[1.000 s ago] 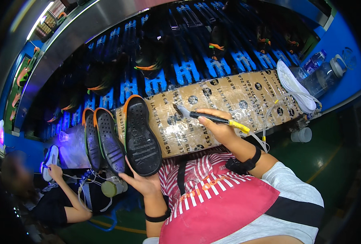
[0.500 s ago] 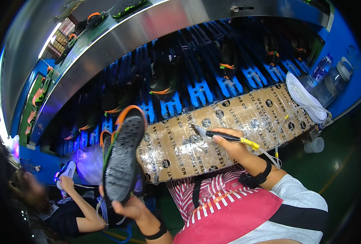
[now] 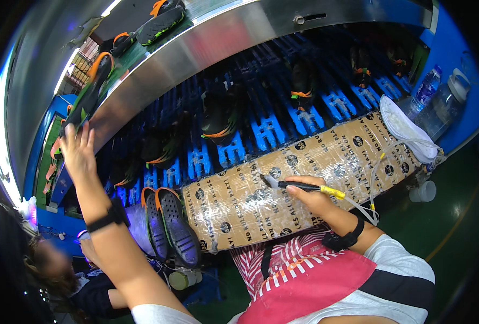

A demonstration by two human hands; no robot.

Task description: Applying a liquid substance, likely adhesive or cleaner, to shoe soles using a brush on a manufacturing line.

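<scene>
My right hand (image 3: 311, 195) is closed around a black-handled brush (image 3: 299, 185) fed by a clear hose with yellow tape. Its bristle tip hangs over the cardboard-covered bench. My left hand (image 3: 79, 151) reaches up at the far left, fingers spread and stretched out. Its fingertips are at the lower end of a black shoe (image 3: 91, 92) with an orange collar on the upper ledge; whether they touch it I cannot tell. At the bench's left end, two dark soles with orange rims (image 3: 154, 224) lie side by side.
Blue rack holders (image 3: 266, 132) carry several dark shoes behind the bench (image 3: 250, 208). A metal ledge (image 3: 212, 32) curves above them. To the right are a white tray (image 3: 407, 129), a bottle (image 3: 427, 89) and a clear jug (image 3: 450, 102). A co-worker's arm shows at lower left.
My left hand has let go of the dark sole, which now lies beside the other, and has moved up and left to the ledge. My right hand with the brush has barely shifted.
</scene>
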